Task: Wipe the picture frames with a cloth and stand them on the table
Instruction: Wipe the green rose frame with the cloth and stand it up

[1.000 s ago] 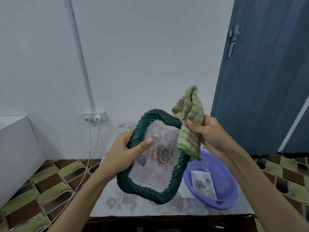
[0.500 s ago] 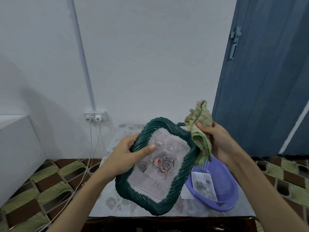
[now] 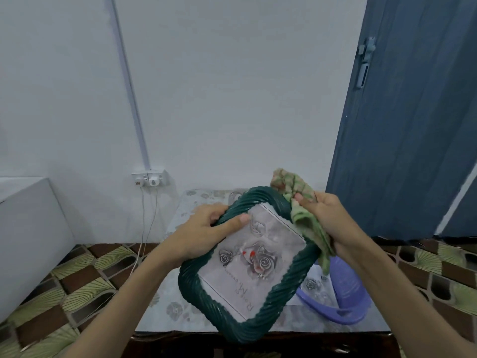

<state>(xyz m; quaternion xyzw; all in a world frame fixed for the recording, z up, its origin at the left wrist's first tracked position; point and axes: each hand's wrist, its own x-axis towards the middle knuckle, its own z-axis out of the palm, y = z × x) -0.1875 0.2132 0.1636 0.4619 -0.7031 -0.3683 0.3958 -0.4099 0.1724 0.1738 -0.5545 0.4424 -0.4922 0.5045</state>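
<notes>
Your left hand [image 3: 204, 229] grips the top left corner of the green frame [image 3: 247, 262], thumb laid across the glass and fingers curled round the twisted rim, so the whole frame hangs tilted from that one corner, in the air above the table [image 3: 185, 301]. Your right hand [image 3: 322, 215] clenches the bunched checked cloth [image 3: 302, 208] against the frame's upper right edge. Press the cloth hard there and I judge the frame may pivot about your left grip or slip out; the low corner nearest you overhangs the table's front edge, so a drop could miss the top and hit the tiled floor [image 3: 77, 280]. Your thumb may also smear the pane you are cleaning. Just below your right hand sits the purple basin [image 3: 346, 308] with another picture in it, so a downward stroke could knock it. Beyond your left hand the tabletop lies open toward the wall [image 3: 232, 99]; to the right of your right hand the blue door [image 3: 413, 125] stands close
</notes>
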